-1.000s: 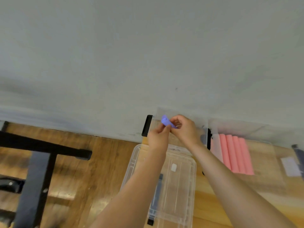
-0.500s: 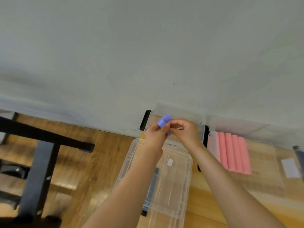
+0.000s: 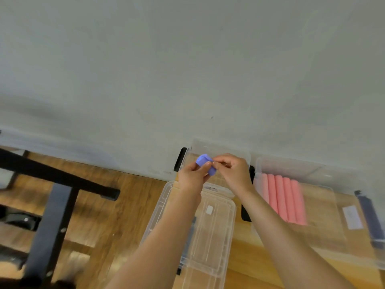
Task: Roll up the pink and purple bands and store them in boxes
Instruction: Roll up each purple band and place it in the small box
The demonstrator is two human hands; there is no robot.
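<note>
A rolled purple band (image 3: 205,163) is held up between both hands above a clear plastic box (image 3: 218,149) with black latches. My left hand (image 3: 192,177) grips the roll from below with thumb and fingers. My right hand (image 3: 231,170) pinches its right end. Several rolled pink bands (image 3: 284,199) lie side by side in a second clear box (image 3: 325,205) to the right.
A clear lid (image 3: 210,228) lies on the wooden table under my forearms. A grey wall rises right behind the boxes. At the left are a black metal frame (image 3: 54,205) and wooden floor. A dark latch (image 3: 369,220) sits at the right box's edge.
The purple roll has turned in my fingers and shows more of its end. Both hands stay over the left box; the view has shifted slightly.
</note>
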